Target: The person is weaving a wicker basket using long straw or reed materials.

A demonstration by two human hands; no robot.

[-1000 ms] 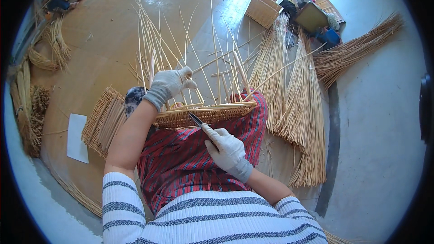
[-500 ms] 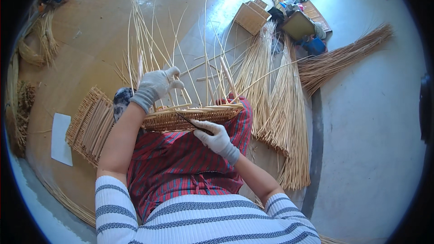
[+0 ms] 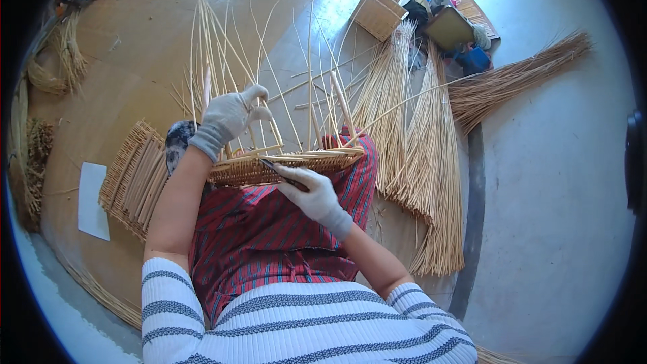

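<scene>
- The half-woven, pale straw-coloured wicker basket base (image 3: 283, 165) rests on the person's lap, over a red striped cloth (image 3: 269, 229), and lies between the two gloved hands.
- Its long axis runs left to right across the lap; its thin upright stakes (image 3: 229, 67) fan up and away from the person.
- The left hand (image 3: 229, 116), in a grey glove, is above the basket's left end, fingers curled around some of the stakes.
- The right hand (image 3: 313, 192), also gloved, sits just below the basket's near rim, closed on a slim dark tool (image 3: 273, 167) whose tip touches the woven edge.
- Left of the basket, a flat woven wicker mat (image 3: 131, 178) lies on the floor, with a white sheet of paper (image 3: 93, 200) beyond it.
- Right of the basket, long bundles of pale reeds (image 3: 424, 155) lie on the floor.
</scene>
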